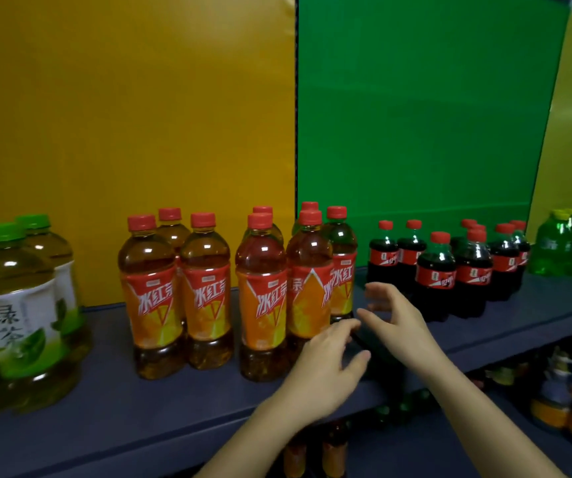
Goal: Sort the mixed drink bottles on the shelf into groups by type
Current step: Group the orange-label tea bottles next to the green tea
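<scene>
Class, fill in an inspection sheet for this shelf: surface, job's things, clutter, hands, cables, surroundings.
Surface: dark shelf, bottles upright in groups.
Job's things: green teas far left, iced teas middle, colas right, bright green bottles far right.
Clutter: nothing seen.
Hands: left hand and right hand open, holding nothing, over the shelf between iced teas and colas.
Cables: nothing seen.
Surroundings: yellow panel and green panel behind; lower bottles beneath.
</scene>
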The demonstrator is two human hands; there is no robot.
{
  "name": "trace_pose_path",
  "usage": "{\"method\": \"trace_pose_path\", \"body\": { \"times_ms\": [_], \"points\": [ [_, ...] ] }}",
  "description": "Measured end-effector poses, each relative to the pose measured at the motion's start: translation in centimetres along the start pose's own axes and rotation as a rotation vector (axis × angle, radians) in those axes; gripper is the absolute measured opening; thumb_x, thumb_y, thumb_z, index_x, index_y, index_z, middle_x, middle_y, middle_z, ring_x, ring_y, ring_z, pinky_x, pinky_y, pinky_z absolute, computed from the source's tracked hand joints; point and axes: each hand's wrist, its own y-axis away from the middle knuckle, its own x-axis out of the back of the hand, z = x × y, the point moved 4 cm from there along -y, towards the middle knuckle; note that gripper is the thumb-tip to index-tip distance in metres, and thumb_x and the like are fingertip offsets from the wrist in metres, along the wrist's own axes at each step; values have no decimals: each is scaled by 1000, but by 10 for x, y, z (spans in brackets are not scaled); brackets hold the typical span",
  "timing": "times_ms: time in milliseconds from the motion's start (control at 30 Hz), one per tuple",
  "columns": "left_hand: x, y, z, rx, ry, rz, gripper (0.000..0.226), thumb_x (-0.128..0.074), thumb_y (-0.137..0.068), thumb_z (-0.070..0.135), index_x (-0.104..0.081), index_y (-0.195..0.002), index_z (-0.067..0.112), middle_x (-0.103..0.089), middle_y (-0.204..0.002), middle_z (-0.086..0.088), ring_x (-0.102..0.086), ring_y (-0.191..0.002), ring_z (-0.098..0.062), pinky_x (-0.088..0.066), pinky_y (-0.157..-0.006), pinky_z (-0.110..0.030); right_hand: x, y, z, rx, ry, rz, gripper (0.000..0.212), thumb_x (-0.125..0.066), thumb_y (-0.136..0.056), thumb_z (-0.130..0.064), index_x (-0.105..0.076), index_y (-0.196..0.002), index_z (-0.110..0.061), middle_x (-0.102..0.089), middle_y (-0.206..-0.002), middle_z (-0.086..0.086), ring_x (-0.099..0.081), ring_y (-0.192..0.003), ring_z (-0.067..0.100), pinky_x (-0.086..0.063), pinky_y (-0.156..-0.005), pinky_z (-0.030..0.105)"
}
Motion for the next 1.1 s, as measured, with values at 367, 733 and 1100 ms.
{"method": "trace_pose_path", "body": {
  "times_ms": [367, 733, 1100],
  "points": [
    [-3, -30, -22, 252, 15, 105, 61, -53, -92, 32, -15, -140, 30, -39, -134, 12, -38, -129, -6, -33, -107, -23, -28, -65, 24, 17, -216, -295, 60, -74, -75, -28, -41, -125, -24, -55, -106, -17, -54, -95, -5, -44, -69, 4],
    [15, -57, -58, 514, 75, 215, 74, -44, -96, 32, 7, -148, 18, -4, -158, -1, -11, -144, -15, -16, -118, -38, -25, -83, 44, 116, -400, -394, 53, -76, -71, -24, -46, -114, -31, -59, -107, -18, -57, -94, -11, -45, -72, 4],
    [26, -108, -62, 536, 218, 466, 83, -74, -77, 21, -24, -142, 16, -47, -133, 1, -44, -123, -12, -39, -102, -33, -20, -119, 73, 72, -393, -231, 56, -78, -70, -26, -48, -118, -22, -58, -98, -18, -55, -90, -6, -47, -76, 14]
  ]
}}
